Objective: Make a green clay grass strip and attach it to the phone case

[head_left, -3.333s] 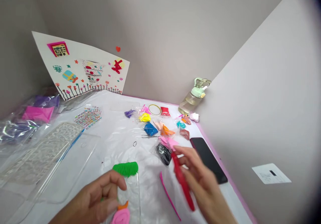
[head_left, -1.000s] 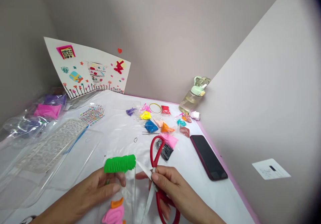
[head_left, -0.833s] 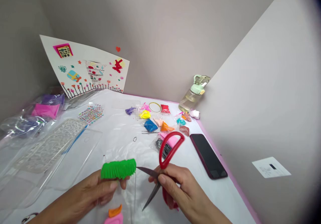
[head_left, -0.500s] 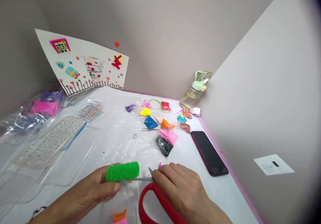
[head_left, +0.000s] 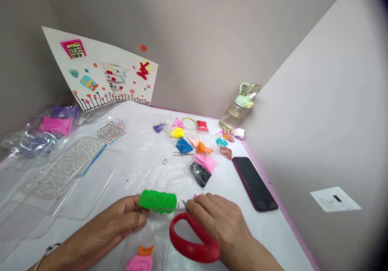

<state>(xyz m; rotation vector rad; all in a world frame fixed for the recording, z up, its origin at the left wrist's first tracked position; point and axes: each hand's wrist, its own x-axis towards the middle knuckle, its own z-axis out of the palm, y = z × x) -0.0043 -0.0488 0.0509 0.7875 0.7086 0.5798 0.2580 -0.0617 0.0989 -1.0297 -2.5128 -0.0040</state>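
Note:
My left hand (head_left: 129,216) is closed around the left end of a bright green clay piece (head_left: 157,200) scored with many fine ridges. My right hand (head_left: 216,216) grips red-handled scissors (head_left: 197,242) near the pivot, the loops hanging toward me. One blade lies along the lower edge of the green clay, seeming to touch it; the other tip points up beside it. Below my hands, pink clay (head_left: 140,263) and a small orange clay piece (head_left: 146,250) sit on something clear, whose outline is hard to make out.
Small bags of coloured clay, such as a black one (head_left: 200,174) and a blue one (head_left: 183,145), lie beyond my hands. A phone (head_left: 255,184) is at right, a water bottle (head_left: 236,113) behind. Clear cases (head_left: 100,182) and rhinestones (head_left: 111,130) occupy the left.
My left hand and the green clay have shifted right and slightly up. The scissor loops have swung upward, and the blade now lies across the clay's lower part. More pink clay shows below.

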